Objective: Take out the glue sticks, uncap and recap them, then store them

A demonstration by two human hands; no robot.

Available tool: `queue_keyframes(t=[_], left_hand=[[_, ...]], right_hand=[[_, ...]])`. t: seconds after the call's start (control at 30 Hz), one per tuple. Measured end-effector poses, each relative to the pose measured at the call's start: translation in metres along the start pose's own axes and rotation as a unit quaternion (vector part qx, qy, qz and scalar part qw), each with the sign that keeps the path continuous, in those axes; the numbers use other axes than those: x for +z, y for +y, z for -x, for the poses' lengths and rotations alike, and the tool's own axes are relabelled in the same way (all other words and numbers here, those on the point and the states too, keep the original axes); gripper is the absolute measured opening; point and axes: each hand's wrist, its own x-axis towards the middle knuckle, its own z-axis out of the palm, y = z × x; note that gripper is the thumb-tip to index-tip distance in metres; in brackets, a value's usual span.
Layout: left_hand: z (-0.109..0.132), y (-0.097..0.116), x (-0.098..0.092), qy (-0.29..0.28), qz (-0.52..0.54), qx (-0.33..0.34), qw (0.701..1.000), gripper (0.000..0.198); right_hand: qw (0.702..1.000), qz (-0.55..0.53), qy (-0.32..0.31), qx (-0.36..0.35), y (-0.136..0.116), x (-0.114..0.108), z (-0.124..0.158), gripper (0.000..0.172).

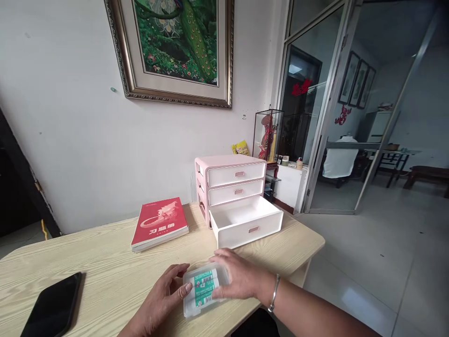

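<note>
A clear plastic case (189, 306) lies at the table's front edge, with white-and-green labelled packs (206, 286) visible inside it. My left hand (163, 292) grips the case's left side, thumb on top. Around its right side curls my right hand (236, 276), thumb over the top and fingers at the far edge. Just beyond the hands stands a pink-and-white drawer unit (229, 161); its bottom drawer (250, 229) is pulled out and the visible inside is bare. The two upper drawers are closed.
A red-covered book (159, 222) lies left of the drawer unit, against the wall side. At the table's left is a black phone (52, 306). The wooden table's (112, 267) right edge drops to a tiled floor. A glass display case (268, 135) stands behind the unit.
</note>
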Motion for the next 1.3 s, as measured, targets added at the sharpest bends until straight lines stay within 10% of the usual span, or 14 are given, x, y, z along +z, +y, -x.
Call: queue_keyframes(t=[0.13,0.3,0.9,1.3], left_hand=[[-0.001,0.001,0.0,-0.023,0.013,-0.009,1.0,0.057],[-0.004,0.001,-0.001,-0.045,0.02,-0.021,0.999,0.057],[-0.004,0.012,-0.009,-0.077,0.056,0.002,0.995,0.048],[0.007,0.009,-0.012,-0.065,-0.031,0.071,0.995,0.067]], right_hand=[[0.95,-0.034,0.249,0.187,0.043,-0.018,0.01,0.024],[0.888,-0.046,0.354,0.289,0.11,-0.031,0.002,0.026],[0.88,-0.082,0.374,0.282,0.15,-0.055,-0.113,0.025],[0.928,-0.09,0.278,0.23,0.084,-0.017,-0.048,0.015]])
